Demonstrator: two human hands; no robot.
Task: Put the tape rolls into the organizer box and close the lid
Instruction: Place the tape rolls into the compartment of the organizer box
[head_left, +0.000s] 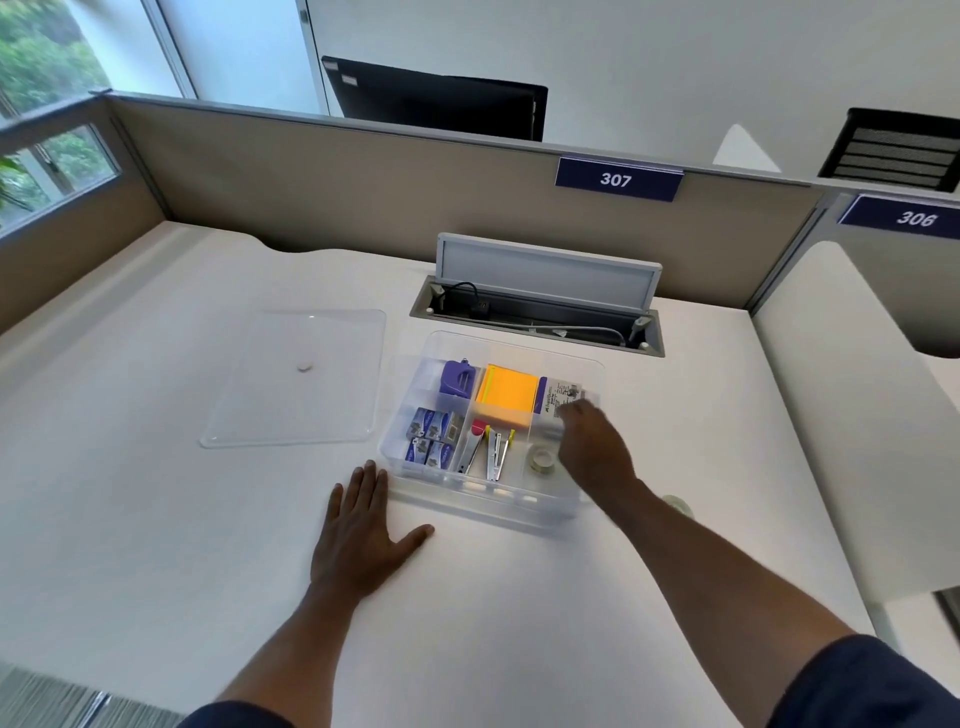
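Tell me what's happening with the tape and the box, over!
Left hand flat on desk, empty. Right hand over organizer box, beside one tape roll already inside. Second tape roll on desk behind right arm. Lid off, lying left. Nothing blocking.

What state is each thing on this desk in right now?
Clear plastic organizer box: open, filled.
Clear flat lid: off, lying left of box.
Clear tape roll: inside box.
Second tape roll: outside, on desk.
Grey cable hatch: flipped open.
Left hand: flat on desk.
Right hand: over box, blurred.

Office: numbered cubicle partition (618, 179), desk (156, 519).
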